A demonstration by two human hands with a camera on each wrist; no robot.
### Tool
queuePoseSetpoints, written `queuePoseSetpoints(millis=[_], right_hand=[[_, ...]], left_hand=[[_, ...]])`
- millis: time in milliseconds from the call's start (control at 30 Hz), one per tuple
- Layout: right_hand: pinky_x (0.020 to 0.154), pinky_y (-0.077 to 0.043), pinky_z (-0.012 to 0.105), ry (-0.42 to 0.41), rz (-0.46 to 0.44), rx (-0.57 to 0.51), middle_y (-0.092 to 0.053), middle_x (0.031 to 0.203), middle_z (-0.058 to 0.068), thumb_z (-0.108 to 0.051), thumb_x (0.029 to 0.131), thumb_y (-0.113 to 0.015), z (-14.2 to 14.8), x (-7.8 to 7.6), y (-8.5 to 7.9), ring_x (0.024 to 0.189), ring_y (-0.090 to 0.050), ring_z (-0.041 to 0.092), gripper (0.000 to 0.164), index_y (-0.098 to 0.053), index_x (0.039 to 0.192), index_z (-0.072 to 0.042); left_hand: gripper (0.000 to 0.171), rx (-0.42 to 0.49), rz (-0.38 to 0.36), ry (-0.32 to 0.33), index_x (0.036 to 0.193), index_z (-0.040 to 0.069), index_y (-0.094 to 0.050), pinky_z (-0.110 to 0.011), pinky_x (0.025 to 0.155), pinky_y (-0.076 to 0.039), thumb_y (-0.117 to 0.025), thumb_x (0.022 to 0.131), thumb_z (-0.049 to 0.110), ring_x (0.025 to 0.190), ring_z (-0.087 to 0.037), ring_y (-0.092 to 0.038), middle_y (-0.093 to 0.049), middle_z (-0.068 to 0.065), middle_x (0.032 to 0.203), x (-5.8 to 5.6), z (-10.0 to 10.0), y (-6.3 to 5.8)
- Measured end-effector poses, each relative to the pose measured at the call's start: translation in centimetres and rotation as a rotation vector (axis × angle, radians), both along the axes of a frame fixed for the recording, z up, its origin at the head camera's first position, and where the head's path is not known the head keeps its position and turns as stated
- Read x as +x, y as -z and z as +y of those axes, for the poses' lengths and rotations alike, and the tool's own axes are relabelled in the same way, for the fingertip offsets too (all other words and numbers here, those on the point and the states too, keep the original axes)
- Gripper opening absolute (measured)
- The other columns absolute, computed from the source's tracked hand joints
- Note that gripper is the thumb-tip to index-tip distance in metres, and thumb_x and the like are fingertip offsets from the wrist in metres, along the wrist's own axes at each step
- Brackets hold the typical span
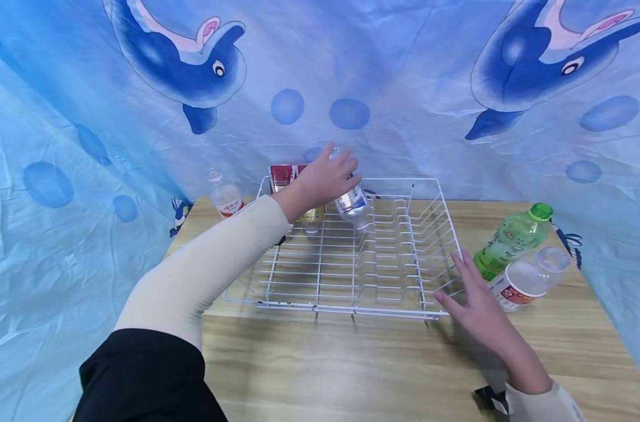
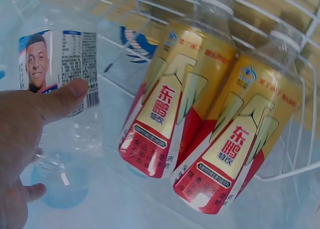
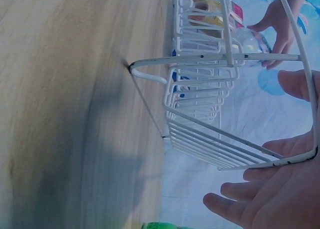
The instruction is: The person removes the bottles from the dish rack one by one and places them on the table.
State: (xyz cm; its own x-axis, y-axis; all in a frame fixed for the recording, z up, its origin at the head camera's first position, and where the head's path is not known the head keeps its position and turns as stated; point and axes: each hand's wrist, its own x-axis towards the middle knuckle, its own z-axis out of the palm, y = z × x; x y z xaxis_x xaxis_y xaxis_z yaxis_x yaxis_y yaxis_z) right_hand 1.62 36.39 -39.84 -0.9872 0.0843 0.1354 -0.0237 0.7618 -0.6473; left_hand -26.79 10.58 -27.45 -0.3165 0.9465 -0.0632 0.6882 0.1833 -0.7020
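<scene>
My left hand point(image 1: 325, 173) holds a clear plastic bottle point(image 1: 354, 205) with a blue and white label, neck down at the back of the white wire dish rack point(image 1: 341, 309). Across the bottle's label lies the thumb point(image 2: 62, 99) in the left wrist view. Beside it two red and gold drink bottles point(image 2: 157, 99) lean neck down in the rack. My right hand point(image 1: 475, 302) rests at the rack's front right corner, its fingers point(image 3: 240, 191) stretched outside the wire and the thumb point(image 3: 295, 85) over the rim.
Right of the rack, a green bottle point(image 1: 512, 240) and a clear bottle point(image 1: 526, 281) with a red and white label stand on the wooden table point(image 1: 309, 363). Another clear bottle point(image 1: 227, 196) is behind the left sleeve. A blue dolphin-print curtain point(image 1: 404, 70) hangs behind the table.
</scene>
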Motion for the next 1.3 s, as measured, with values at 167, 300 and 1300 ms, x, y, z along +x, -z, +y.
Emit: queuePoseSetpoints(millis=[167,300,1300], right_hand=[[0.107,-0.017,0.077,0.004,-0.010,0.017,-0.002,0.166,0.025,-0.030,0.095,-0.071,0.4,-0.3,-0.9,0.145,-0.011,0.058,0.094,-0.010,0.162,-0.005],[0.111,-0.016,0.074,0.009,0.042,0.035,-0.010,0.165,0.026,-0.030,0.093,-0.073,0.6,-1.3,-2.5,0.147,-0.011,0.053,0.095,-0.011,0.162,-0.007],[0.105,-0.034,0.069,-0.171,-0.075,-0.073,-0.031,0.157,0.029,-0.040,0.090,-0.076,-1.8,-11.2,-6.3,0.135,-0.037,0.055,0.097,-0.020,0.159,-0.001]], left_hand=[[0.065,0.167,-0.100,-0.013,0.147,0.011,-0.047,-0.061,0.108,-0.036,-0.076,0.091,0.027,0.132,-0.041,-0.046,-0.048,-0.017,0.144,0.9,-0.8,0.1],[0.076,0.311,-0.218,-0.034,0.145,0.010,-0.048,-0.058,0.108,-0.035,-0.078,0.086,0.048,0.122,-0.036,-0.054,-0.052,-0.015,0.137,1.4,-1.4,0.4],[0.093,0.692,-0.879,-0.243,0.153,0.012,-0.043,-0.044,0.097,-0.053,-0.076,0.081,0.061,0.111,-0.029,-0.063,-0.047,-0.010,0.146,5.4,0.3,4.1]])
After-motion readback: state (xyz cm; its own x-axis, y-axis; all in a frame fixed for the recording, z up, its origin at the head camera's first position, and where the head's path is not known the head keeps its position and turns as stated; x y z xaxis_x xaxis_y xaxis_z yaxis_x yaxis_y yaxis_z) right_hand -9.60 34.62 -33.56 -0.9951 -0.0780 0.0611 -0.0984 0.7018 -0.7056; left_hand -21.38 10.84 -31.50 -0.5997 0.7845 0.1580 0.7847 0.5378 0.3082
